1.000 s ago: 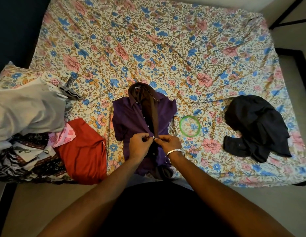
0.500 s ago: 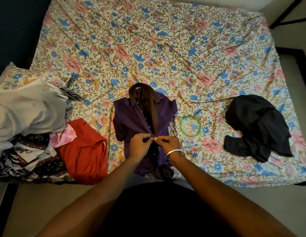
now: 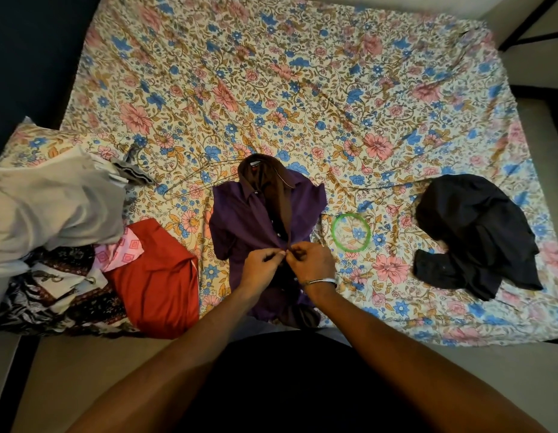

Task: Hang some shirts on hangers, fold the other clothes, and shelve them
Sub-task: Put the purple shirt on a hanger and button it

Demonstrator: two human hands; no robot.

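A purple short-sleeved shirt [image 3: 240, 220] lies face up on the floral bedsheet [image 3: 302, 89] near the bed's front edge, with a brown garment [image 3: 279, 189] inside its open collar. My left hand [image 3: 262, 264] and my right hand [image 3: 312, 260] meet at the middle of the shirt's button line, each pinching one side of the placket. A thin wire hanger [image 3: 190, 179] lies on the sheet just left of the collar.
A red garment [image 3: 156, 276] lies left of the shirt, beside a pile of grey and patterned clothes [image 3: 49, 232]. A green ring [image 3: 351, 232] rests to the right, and a crumpled dark garment [image 3: 477, 232] farther right.
Both hands stay pinched together at the shirt's button line; their fingers have shifted only slightly. Nothing else on the bed has moved.
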